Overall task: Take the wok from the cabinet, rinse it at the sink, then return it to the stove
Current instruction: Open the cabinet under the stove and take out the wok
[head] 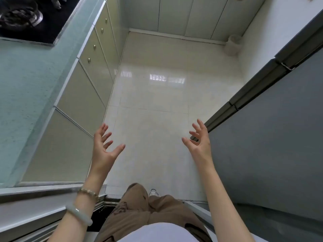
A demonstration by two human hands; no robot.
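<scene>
Hovering over the pale tiled floor [153, 102], both hands are held out in front of the body and grasp nothing. The left hand [103, 147] has its palm turned inward, towards the right. Its fingers are spread and slightly bent, and the thumb sticks out to the side. The right hand [199, 144] mirrors it, palm turned towards the left, fingers fanned apart and loosely curved. The two hands are well apart, with bare floor between them. Both forearms rise from the bottom edge of the view. The left wrist wears a beaded bracelet [88, 193] and, lower on the arm, a pale bangle [78, 213].

The stove [26, 18] sits at the far left corner of the teal tabletop [26, 93], its dark burner ring partly cut off by the frame. Below the tabletop's front edge runs a row of closed cabinet doors [82, 95], just beside the left hand. Where the wok is, I cannot tell. A grey panel [271, 137] stands close to the right hand.
</scene>
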